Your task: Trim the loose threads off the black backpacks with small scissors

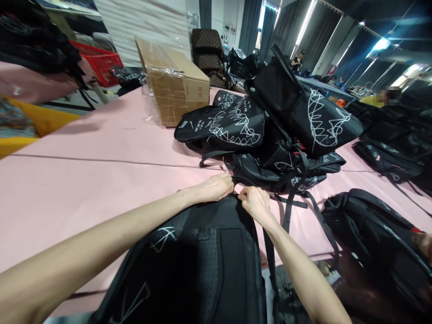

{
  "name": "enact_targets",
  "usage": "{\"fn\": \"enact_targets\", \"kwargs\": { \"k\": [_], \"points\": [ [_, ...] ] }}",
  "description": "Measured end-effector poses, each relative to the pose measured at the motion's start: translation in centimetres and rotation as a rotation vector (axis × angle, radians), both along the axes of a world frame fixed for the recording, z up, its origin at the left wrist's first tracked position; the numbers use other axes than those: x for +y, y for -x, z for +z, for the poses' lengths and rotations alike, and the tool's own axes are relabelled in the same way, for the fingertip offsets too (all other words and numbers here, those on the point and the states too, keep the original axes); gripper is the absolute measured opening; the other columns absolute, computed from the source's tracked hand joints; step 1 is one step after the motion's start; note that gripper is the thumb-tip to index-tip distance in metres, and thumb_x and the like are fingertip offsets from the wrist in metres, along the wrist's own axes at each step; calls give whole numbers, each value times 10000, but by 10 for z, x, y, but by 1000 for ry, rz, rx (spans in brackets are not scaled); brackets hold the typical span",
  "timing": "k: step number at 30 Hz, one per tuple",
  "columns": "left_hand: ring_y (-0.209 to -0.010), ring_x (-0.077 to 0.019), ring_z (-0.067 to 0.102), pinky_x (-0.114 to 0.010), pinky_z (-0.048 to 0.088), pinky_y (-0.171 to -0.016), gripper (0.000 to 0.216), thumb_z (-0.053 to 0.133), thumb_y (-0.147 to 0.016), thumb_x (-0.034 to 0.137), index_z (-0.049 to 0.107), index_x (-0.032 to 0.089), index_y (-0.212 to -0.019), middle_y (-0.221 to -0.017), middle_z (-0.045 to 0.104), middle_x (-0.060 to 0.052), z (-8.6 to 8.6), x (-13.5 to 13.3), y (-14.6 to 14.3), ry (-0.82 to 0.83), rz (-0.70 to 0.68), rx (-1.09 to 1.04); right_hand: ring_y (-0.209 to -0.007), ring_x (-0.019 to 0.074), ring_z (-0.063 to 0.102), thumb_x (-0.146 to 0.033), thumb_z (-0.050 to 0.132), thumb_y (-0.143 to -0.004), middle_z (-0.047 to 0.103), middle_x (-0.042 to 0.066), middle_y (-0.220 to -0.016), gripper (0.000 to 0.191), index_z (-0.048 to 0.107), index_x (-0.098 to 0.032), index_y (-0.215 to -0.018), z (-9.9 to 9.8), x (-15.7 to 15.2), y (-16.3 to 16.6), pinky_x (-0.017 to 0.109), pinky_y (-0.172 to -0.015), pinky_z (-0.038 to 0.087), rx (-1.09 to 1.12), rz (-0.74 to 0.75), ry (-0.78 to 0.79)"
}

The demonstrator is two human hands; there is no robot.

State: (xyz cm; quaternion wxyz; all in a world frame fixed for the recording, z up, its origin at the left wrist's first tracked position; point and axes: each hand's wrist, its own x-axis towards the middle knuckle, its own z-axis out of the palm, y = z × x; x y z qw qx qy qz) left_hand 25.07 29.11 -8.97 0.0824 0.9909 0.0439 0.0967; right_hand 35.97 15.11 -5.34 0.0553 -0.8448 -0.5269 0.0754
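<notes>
A black backpack [202, 252] with white line drawings lies in front of me, its padded back panel facing up. At its far top end, my left hand [216, 186] is closed with the fingers curled at the edge. My right hand [255, 202] pinches the same top edge a little to the right. The fingertips of both hands are partly hidden, and a dark strap or edge piece shows between them. Just beyond my hands rises a pile of black backpacks [236, 121] with white scribbled patterns, straps hanging loose from it.
A cardboard box [182, 85] wrapped in plastic stands at the back of the pink table [84, 189]. Another black backpack [378, 238] lies at right, with a person's hand [421, 245] by it. A red crate [101, 63] and a yellow container [43, 119] stand at left.
</notes>
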Motion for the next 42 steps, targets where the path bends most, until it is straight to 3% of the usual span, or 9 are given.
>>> {"fn": "enact_targets", "kwargs": {
  "k": [3, 5, 10, 18, 32, 42],
  "points": [
    [-804, -168, 529, -276, 407, -742, 248, 370, -900, 211, 605, 148, -852, -862, 604, -65, -3, 0, 4, 173, 137, -69, -847, 197, 643, -323, 485, -859, 705, 55, -876, 222, 685, -250, -922, 1, -6, 0, 246, -631, 364, 10, -28, -33],
    [-837, -162, 538, -268, 404, -766, 235, 398, -889, 202, 632, 173, -881, -888, 616, -49, -3, 1, 6, 238, 138, -66, -853, 200, 643, -328, 498, -856, 706, 51, -883, 211, 683, -260, -932, 1, -8, 0, 248, -638, 366, 11, -18, -28],
    [-809, -160, 525, -244, 371, -642, 219, 472, -829, 153, 674, 224, -876, -844, 603, -33, 8, 2, 6, 57, -29, 46, -843, 202, 645, -312, 501, -859, 708, 65, -876, 208, 688, -234, -904, 3, -7, 1, 247, -638, 369, -11, -4, 6],
    [-705, -173, 516, -285, 280, -549, 173, 485, -837, 127, 631, 120, -744, -772, 597, -74, 19, -4, -7, -142, -146, 109, -829, 202, 648, -309, 489, -866, 708, 68, -876, 222, 688, -232, -929, 2, -10, 1, 247, -633, 373, -30, 8, -7],
    [-685, -171, 470, -300, 282, -547, 178, 414, -856, 105, 576, 111, -784, -793, 552, -78, 9, -1, -3, -146, -118, 93, -863, 213, 640, -341, 481, -863, 702, 64, -896, 229, 681, -243, -916, -2, -1, 0, 255, -653, 388, -25, 29, 45],
    [-755, -185, 516, -287, 365, -637, 203, 407, -862, 168, 593, 125, -796, -822, 587, -84, 8, -5, -2, -31, -67, 61, -800, 224, 647, -272, 511, -813, 702, 69, -819, 185, 683, -214, -853, -5, 5, -1, 260, -615, 377, -48, 73, -15]
  ]
}}
